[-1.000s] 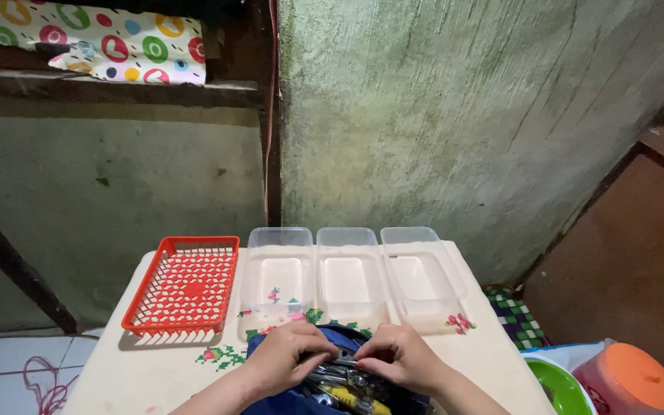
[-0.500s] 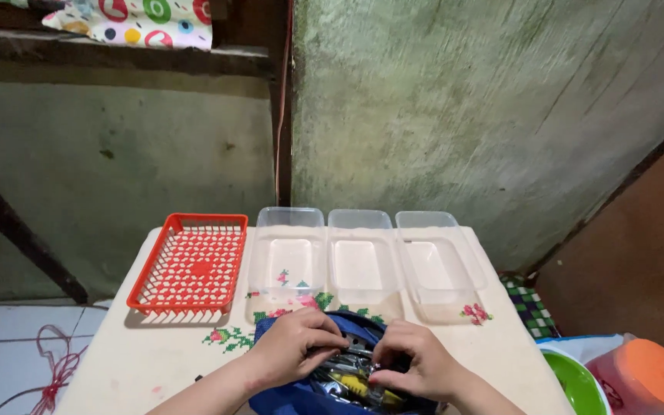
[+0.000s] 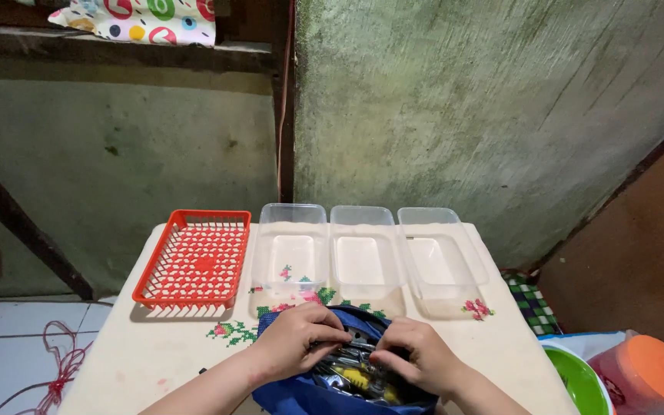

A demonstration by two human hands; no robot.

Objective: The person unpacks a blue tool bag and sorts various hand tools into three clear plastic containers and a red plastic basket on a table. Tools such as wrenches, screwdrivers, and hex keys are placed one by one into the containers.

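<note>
Spillage of the metal cutlery (image 3: 347, 369) is risked at the worktop's (image 3: 155, 353) six o'clock edge, where the soft blue fabric pouch (image 3: 301, 396) is held open by the curled fingers of the left hand (image 3: 297, 338) and right hand (image 3: 416, 357).

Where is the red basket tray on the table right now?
In the head view, the red basket tray sits at the table's far left, directly left of the row of three clear plastic containers, beyond the left hand.

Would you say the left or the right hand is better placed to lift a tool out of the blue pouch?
Probably the right hand: its fingertips rest on the tools inside the blue pouch, while the left hand grips the pouch's rim.
</note>
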